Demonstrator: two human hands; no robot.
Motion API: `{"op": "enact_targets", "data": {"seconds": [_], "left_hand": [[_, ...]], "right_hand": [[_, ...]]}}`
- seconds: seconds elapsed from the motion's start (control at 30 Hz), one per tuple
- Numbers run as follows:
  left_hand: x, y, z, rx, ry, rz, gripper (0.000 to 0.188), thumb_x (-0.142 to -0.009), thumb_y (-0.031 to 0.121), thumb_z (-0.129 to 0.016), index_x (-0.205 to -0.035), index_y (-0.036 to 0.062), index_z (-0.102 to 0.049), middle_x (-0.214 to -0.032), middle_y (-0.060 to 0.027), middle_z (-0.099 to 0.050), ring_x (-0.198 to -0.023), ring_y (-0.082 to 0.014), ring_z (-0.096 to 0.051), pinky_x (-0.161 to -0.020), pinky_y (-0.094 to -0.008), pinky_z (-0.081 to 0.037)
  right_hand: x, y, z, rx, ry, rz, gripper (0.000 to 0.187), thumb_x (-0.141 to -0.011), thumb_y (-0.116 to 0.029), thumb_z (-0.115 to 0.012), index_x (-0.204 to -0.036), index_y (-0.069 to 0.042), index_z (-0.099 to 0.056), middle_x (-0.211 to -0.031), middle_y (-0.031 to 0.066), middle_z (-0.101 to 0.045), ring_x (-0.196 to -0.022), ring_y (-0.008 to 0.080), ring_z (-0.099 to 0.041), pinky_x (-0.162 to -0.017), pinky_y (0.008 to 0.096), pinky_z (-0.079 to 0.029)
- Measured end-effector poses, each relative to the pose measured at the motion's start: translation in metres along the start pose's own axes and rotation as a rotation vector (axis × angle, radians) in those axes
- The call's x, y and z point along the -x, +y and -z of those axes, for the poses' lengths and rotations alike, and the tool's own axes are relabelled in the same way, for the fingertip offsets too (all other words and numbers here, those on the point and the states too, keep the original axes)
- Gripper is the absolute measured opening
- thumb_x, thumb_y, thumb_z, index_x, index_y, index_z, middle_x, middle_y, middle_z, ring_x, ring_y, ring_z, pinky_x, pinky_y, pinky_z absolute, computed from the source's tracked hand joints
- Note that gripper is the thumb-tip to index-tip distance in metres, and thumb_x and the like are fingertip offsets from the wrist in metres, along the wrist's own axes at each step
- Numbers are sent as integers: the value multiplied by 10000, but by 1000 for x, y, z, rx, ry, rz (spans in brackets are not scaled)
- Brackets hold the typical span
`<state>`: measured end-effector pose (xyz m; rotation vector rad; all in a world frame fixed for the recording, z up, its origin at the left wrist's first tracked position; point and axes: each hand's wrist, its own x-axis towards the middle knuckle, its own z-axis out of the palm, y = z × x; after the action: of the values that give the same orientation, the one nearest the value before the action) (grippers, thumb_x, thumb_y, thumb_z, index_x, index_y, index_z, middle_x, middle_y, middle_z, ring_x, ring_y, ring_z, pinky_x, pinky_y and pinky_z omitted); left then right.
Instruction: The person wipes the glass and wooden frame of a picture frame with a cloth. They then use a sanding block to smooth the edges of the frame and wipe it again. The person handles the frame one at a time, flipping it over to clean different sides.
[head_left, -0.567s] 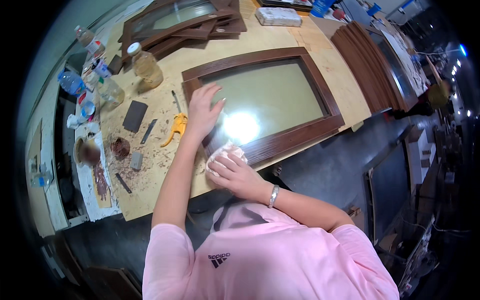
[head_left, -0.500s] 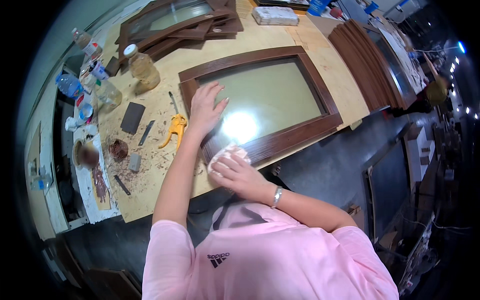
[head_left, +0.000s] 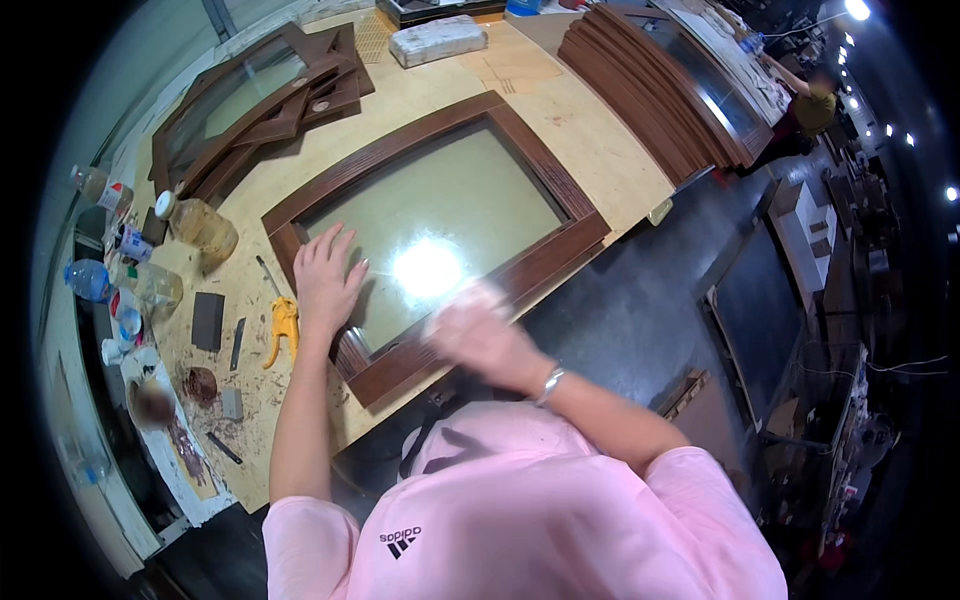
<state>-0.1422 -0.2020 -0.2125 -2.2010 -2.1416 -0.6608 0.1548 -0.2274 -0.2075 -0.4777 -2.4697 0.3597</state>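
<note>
A brown wooden cabinet door (head_left: 548, 268) with a glass pane (head_left: 450, 190) lies flat on the table in front of me. My left hand (head_left: 328, 280) rests with spread fingers on its left side, fingertips over the edge of the glass. In my right hand (head_left: 487, 345) is a crumpled white cloth (head_left: 470, 303), pressed to the door's near rail; hand and cloth are smeared by motion. Left of my left hand lies a yellow-handled tool (head_left: 283, 325) with a thin metal end. A bright light reflects in the pane.
Glazed doors (head_left: 270, 110) are piled at the far left. Another stack of brown doors (head_left: 630, 90) stands at the far right. Bottles (head_left: 205, 228), a dark block (head_left: 208, 320) and a reddish-brown stained bowl (head_left: 198, 385) crowd the left side. Far right, a person (head_left: 815, 105) stands.
My right hand has slid the cloth rightward along the near rail, away from the near left corner. The left hand stays on the door's left side. The whole view has turned.
</note>
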Motion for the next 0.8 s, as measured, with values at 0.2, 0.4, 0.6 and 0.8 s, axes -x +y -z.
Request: {"op": "enact_targets", "data": {"seconds": [0.2, 0.4, 0.6, 0.8], "left_hand": [[-7, 7, 1, 31, -21, -1, 478, -869, 308, -632, -1305, 127, -559, -1394, -74, -503, -1292, -292, -432, -1130, -462, -269], [-6, 7, -1, 17, -24, 21, 465, -874, 305, -629, -1297, 124, -564, -1387, -72, -509, -1279, -297, -442, -1120, -448, -282], [-3, 26, -11, 55, 44, 125, 476, -885, 251, -624, -1310, 53, -544, -1399, -154, -500, -1290, -339, -445, -1100, -444, -324], [-18, 233, -39, 814, -176, -25, 778, -731, 63, -700, -1444, 29, -391, -1438, -198, -442, -1339, -372, -412, -1130, -412, -306]], "right_hand": [[129, 166, 128, 501, 235, -864, 486, -698, 143, -520, -1142, -11, -641, -1158, 186, -625, -1110, 360, -583, -969, 428, -456], [56, 103, 87, 156, 119, -298, 446, -729, 65, -553, -1141, -76, -652, -1147, 160, -624, -1165, 335, -565, -1041, 430, -423], [101, 161, 139, -193, 570, -1083, 410, -800, 105, -510, -1174, -24, -617, -1113, 134, -655, -1064, 240, -629, -942, 358, -488], [1, 88, 120, -1070, 361, -701, 435, -921, -72, -596, -1339, 22, -528, -1229, 104, -634, -1040, 160, -630, -926, 276, -482]]}}
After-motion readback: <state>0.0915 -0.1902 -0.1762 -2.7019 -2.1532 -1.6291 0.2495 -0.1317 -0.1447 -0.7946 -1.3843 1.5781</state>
